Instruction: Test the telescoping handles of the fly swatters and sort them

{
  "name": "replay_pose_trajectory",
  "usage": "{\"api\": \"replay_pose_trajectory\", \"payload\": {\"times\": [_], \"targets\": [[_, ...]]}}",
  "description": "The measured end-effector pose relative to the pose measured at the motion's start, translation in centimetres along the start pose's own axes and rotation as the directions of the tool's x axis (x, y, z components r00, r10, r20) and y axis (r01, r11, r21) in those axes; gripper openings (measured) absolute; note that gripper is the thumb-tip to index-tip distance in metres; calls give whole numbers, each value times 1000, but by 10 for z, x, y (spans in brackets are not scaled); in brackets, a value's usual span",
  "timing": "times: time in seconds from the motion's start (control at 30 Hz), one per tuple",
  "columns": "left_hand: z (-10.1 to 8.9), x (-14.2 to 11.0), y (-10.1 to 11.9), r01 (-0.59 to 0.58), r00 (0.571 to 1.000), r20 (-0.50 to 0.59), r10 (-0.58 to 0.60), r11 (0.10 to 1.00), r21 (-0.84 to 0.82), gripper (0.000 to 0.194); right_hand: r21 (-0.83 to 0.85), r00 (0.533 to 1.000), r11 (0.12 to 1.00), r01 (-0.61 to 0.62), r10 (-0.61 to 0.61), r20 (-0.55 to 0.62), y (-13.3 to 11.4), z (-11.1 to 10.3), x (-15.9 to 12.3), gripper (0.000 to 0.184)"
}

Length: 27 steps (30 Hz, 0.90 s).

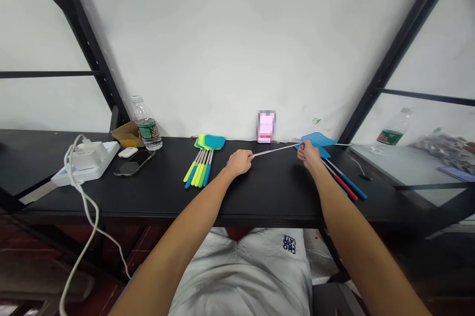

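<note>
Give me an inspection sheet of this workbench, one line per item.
Surface: flat matte black tabletop.
Job's things: blue mesh fly swatter on a thin metal shaft; bundle of yellow-and-blue-handled swatters; red-and-blue handles.
Clutter: clear plastic water bottle, black smartphone, white power strip.
Hands: left hand and right hand both grip the shaft.
Cables: white cable looping over the table edge.
Surroundings: white wall, black metal frame.

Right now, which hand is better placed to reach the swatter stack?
Left, probably: the left hand holds the wire shaft nearer the stack; the right hand is farther off, at the blue swatter head.
</note>
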<state>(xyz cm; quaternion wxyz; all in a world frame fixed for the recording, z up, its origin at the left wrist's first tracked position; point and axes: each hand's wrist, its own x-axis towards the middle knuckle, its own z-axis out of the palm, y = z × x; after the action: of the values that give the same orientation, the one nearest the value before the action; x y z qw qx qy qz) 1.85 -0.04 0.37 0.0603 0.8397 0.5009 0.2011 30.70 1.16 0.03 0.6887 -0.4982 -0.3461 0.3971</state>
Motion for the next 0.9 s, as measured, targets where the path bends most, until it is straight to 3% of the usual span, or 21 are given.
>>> {"api": "replay_pose_trajectory", "payload": {"times": [0.17,0.3,0.43,0.63,0.9], "targets": [[-3,-2,7,1,1000,-11,0,1000,22,28,-6,999,999,40,-40,29,3,14,-11,36],[-2,-4,19,0,999,-33,1,1000,10,28,-13,992,998,57,-56,111,12,47,-34,38],[-2,-7,25,30,997,-74,-30,1000,-5,28,35,981,988,149,-152,120,19,73,-52,41],[-2,-7,24,16,998,-64,-17,1000,-24,26,5,988,993,120,-120,101,21,72,-53,43],[-3,-2,18,-17,999,-37,12,989,-145,26,53,972,988,145,-153,179,27,73,-51,44]]}}
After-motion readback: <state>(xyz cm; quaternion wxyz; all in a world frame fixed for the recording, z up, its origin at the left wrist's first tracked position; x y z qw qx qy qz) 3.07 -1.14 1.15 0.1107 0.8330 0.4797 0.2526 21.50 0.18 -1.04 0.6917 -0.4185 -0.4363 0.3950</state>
